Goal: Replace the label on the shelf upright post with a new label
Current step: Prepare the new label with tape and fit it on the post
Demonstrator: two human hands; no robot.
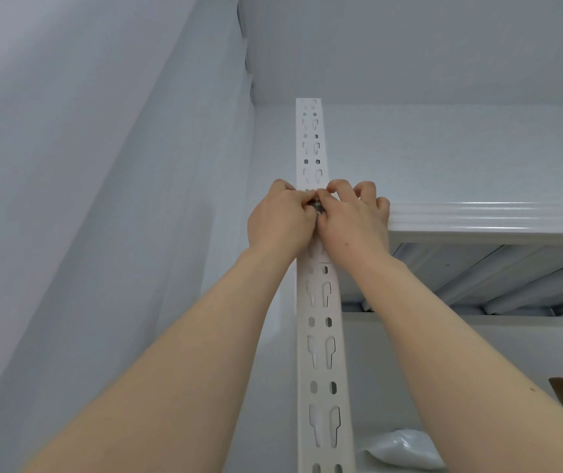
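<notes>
Two hands are raised to the post (321, 336); a small dark label (317, 209) is pinched there by curled fingertips of left hand (280, 221) and right hand (353, 221); a tear is risked if tugged unevenly.

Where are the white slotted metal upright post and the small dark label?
white slotted metal upright post (322, 377), head view, front face between the slot columns
small dark label (316, 207), head view, its visible dark patch
</notes>
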